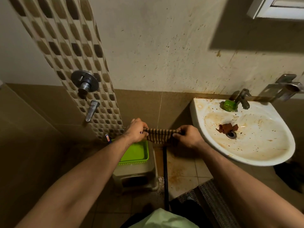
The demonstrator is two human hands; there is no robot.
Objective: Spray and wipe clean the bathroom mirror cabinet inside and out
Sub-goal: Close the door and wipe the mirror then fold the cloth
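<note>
Mirror cabinet's white metal corner (278, 9) above the stained white basin (197, 107), my left hand (137, 130) and right hand (186, 136) both clenched on a striped brown cloth (158, 135) stretched between them.

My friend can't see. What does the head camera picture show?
Two hands, left hand and right hand, hold a striped cloth stretched between them beside a stained white sink. Below sits a green basket on a stool; the mirror cabinet is top right.

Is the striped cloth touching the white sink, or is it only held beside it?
Apart. The head view shows the striped cloth stretched between the left hand and right hand, with brown wall tile visible between the cloth and the sink.
</note>
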